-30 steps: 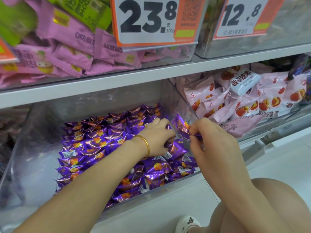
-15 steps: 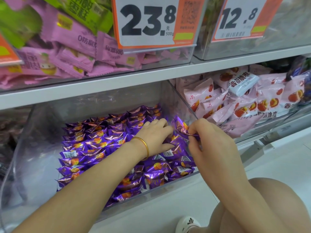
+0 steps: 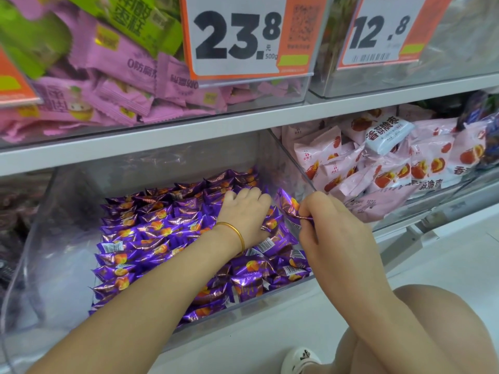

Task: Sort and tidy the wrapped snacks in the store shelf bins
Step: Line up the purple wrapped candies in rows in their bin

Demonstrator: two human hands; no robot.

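Right hand (image 3: 334, 233), one snack (image 3: 287, 205); bin (image 3: 67, 238), perhaps forty.

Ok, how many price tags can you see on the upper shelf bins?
3: the 23.8 tag top centre, the 12.8 tag top right, and an orange tag mostly cut off at the left edge.

The purple packet (image 3: 287, 203) at the fingertips of the right hand (image 3: 332, 228) has a glossy, crinkled, foil-like wrapper. The purple packets (image 3: 162, 229) under the left hand (image 3: 245, 211) shine the same. The bangle (image 3: 235, 231) on the left wrist looks like polished gold-coloured metal. The bin (image 3: 62, 252) around both hands is clear, smooth plastic. The pink packets (image 3: 337, 168), right of the right hand, look more matt.
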